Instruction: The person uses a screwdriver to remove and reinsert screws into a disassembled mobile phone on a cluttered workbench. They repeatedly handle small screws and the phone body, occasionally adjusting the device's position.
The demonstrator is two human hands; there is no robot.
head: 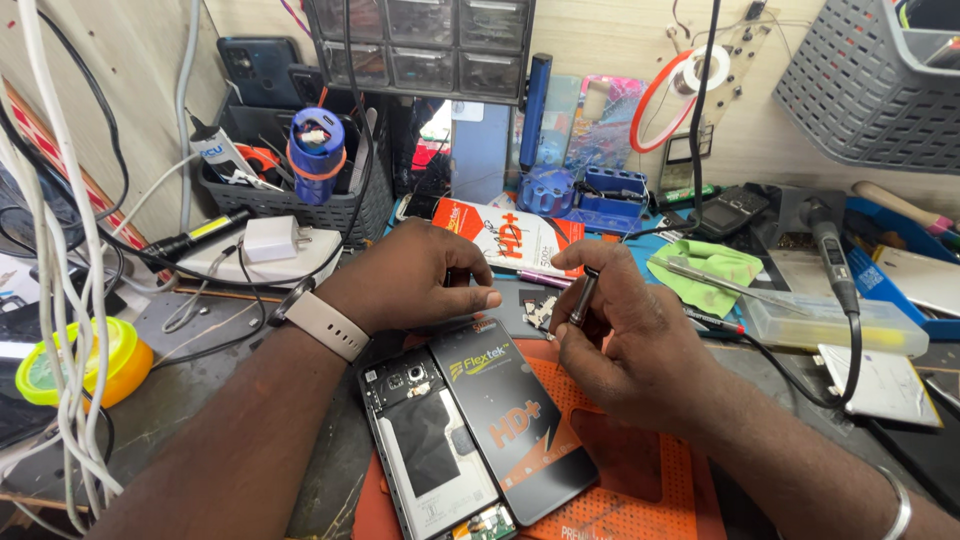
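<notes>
So the right hand [625,335] is pinching a slim dark screwdriver [582,297] between thumb and fingers, tip pointing down toward some tiny parts [540,311] on the bench [190,370]. The left hand [415,275], watch on the wrist, is curled with fingertips pressed together, can't tell if there's anything in them. Just below both hands an opened phone [425,450] lies on an orange mat [630,470] at the near edge, with a black screen package [515,420] laid over its right side.

Glossy black plastic screen panel [520,420]; matt orange rubbery mat [640,470] with a dimpled surface; soft green cloth [705,270]; smooth metal screwdriver [583,297].
</notes>
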